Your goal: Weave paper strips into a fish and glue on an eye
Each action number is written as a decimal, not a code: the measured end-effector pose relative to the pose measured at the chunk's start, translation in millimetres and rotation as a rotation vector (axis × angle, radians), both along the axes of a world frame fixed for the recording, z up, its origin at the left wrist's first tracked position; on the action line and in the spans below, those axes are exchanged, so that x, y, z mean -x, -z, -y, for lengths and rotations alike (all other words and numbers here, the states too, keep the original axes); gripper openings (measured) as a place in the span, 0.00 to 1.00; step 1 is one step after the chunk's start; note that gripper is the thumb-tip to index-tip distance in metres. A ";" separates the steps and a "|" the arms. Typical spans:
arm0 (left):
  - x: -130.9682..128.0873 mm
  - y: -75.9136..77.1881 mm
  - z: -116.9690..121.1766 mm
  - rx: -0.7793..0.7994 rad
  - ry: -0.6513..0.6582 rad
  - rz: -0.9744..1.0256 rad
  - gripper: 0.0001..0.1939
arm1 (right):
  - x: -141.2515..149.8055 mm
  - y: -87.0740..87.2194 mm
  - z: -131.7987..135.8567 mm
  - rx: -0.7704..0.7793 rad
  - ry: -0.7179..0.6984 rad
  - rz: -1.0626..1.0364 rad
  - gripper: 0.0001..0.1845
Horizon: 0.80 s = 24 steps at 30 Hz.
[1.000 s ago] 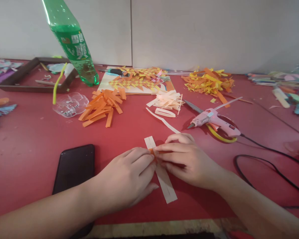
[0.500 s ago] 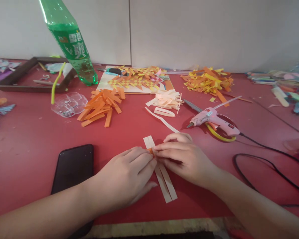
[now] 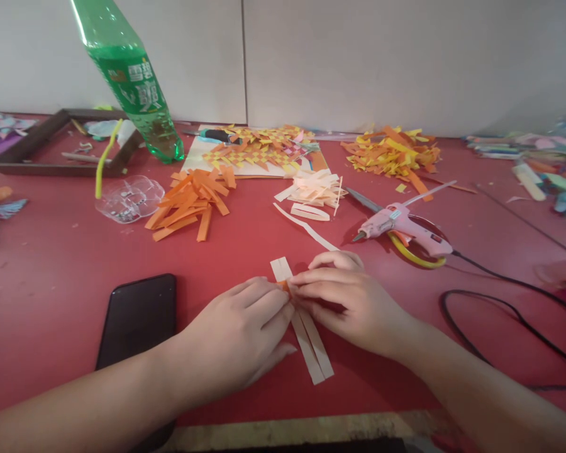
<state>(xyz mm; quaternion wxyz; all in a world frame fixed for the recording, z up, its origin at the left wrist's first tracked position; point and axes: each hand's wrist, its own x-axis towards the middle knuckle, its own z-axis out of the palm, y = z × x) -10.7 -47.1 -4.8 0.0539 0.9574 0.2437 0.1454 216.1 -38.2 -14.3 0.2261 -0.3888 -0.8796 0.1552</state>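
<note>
Two pale paper strips lie side by side and slanted on the red table, with a narrow gap between their near ends. A short piece of an orange paper strip shows across them, mostly covered by fingers. My left hand is closed, its fingertips pressed on the strips at this crossing from the left, thumb a little apart. From the right, my right hand pinches at the same spot with bent fingers. How the strips pass one another beneath the fingertips is hidden.
Beyond my hands are piles of orange strips and pale strips. A pink glue gun lies over scissors at right, its black cord trailing. A phone is left of my hands; a green bottle stands behind.
The near ends of the pale strips have parted, opening a gap that was barely visible a second ago. Both hands stay at the crossing. The whole view has shifted slightly.
</note>
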 end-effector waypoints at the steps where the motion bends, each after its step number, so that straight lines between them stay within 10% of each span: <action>1: -0.3 -0.1 0.1 -0.005 0.000 -0.003 0.16 | -0.2 0.4 0.0 0.000 0.001 0.003 0.08; 24: 1.5 1.0 4.2 0.003 -0.025 0.005 0.18 | 0.2 -1.3 1.1 0.043 0.007 0.026 0.08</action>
